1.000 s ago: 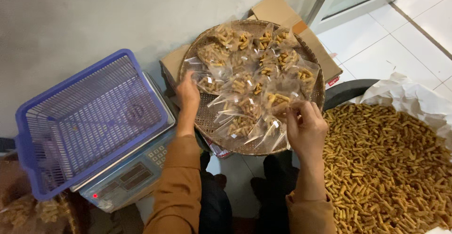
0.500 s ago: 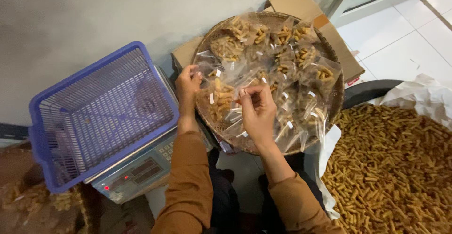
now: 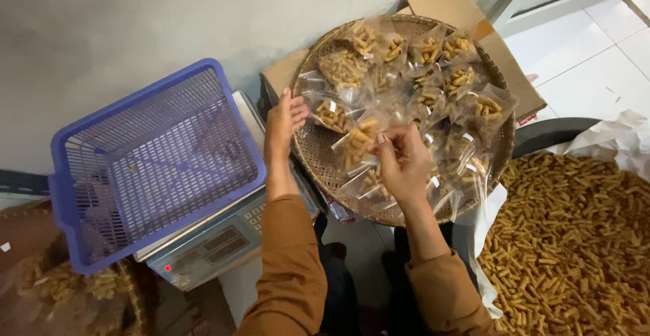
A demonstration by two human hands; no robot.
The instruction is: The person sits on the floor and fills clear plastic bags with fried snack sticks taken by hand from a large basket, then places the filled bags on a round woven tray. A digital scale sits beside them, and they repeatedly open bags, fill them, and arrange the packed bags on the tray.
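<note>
A round woven tray (image 3: 318, 153) rests on cardboard boxes and carries several clear plastic bags of golden snack sticks (image 3: 433, 58). My right hand (image 3: 405, 163) is over the tray's near middle, its fingers pinched on one snack bag (image 3: 357, 143) lifted slightly above the others. At the tray's left rim, my left hand (image 3: 283, 121) has its fingers spread, next to another small bag (image 3: 330, 114) and holding nothing. Both arms wear brown sleeves.
A blue plastic mesh basket (image 3: 145, 167) sits on a digital scale (image 3: 217, 244) at the left. A large heap of loose snack sticks (image 3: 582, 241) on white lining fills the right. Cardboard boxes (image 3: 450, 1) lie behind the tray; white floor tiles beyond.
My right hand moved from the tray's right near edge to its middle and picked up a bag. The left hand stayed at the left rim.
</note>
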